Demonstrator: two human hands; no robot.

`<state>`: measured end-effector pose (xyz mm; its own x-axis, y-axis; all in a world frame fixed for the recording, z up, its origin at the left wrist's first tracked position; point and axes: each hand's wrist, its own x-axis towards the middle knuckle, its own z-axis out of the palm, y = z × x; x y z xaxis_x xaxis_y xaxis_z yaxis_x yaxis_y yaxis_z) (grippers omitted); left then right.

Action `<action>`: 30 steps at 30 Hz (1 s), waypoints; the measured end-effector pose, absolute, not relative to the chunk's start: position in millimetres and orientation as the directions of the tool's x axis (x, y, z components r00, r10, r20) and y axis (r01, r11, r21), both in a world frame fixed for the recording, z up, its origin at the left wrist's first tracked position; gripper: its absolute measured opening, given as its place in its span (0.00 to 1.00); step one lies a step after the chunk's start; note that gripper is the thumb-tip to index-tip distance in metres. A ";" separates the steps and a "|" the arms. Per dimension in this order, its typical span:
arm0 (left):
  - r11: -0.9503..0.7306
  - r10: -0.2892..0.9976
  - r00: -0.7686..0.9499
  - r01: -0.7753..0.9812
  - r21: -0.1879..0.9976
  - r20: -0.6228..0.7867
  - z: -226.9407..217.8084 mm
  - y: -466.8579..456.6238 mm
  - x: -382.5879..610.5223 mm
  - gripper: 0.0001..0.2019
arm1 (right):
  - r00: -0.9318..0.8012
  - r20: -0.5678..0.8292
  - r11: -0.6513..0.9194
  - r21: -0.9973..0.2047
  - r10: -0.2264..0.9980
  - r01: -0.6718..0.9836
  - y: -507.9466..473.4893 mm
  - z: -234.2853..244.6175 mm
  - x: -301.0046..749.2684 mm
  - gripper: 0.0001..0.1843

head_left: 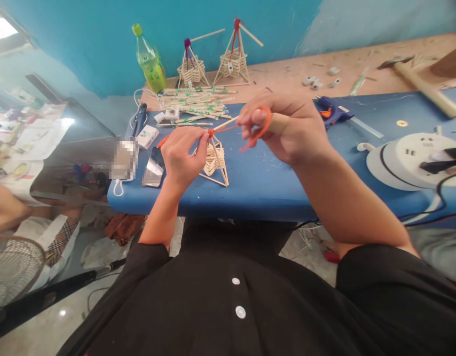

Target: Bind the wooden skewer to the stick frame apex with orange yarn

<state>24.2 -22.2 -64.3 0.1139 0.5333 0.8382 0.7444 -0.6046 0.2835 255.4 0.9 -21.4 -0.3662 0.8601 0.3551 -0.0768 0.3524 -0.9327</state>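
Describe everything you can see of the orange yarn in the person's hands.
The orange yarn looks thin and soft, like string. It is bunched around the top of the small stick frame, where the left hand pinches. From there a strand runs straight to the right hand, where it loops by the fingers; what looks like a blurred end hangs below. More orange shows left of the left hand, but whether it joins is hidden.

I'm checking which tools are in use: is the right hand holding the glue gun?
No, the right hand holds orange yarn, while the glue gun lies on the blue surface.
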 end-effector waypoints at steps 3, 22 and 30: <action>-0.643 0.491 0.127 0.721 0.260 0.862 -62.6 -22.0 24.4 0.09 | -0.434 0.249 0.187 -0.966 0.866 -0.181 1.9 -30.1 273.5 0.24; -0.661 0.476 0.114 0.701 0.269 0.872 -68.4 -17.6 23.1 0.08 | -0.563 0.034 0.247 -0.919 0.826 0.307 100.1 -89.7 308.6 0.20; -0.679 0.453 0.090 0.680 0.277 0.887 -68.5 -18.9 25.1 0.07 | -0.838 -0.058 0.389 -0.867 0.543 0.312 188.0 -66.2 294.6 0.29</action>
<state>25.1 -18.9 -68.5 0.0904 0.4532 0.8868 0.6801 -0.6785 0.2775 294.6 188.0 -66.2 -0.8378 0.5428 -0.0583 0.3122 0.3887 -0.8668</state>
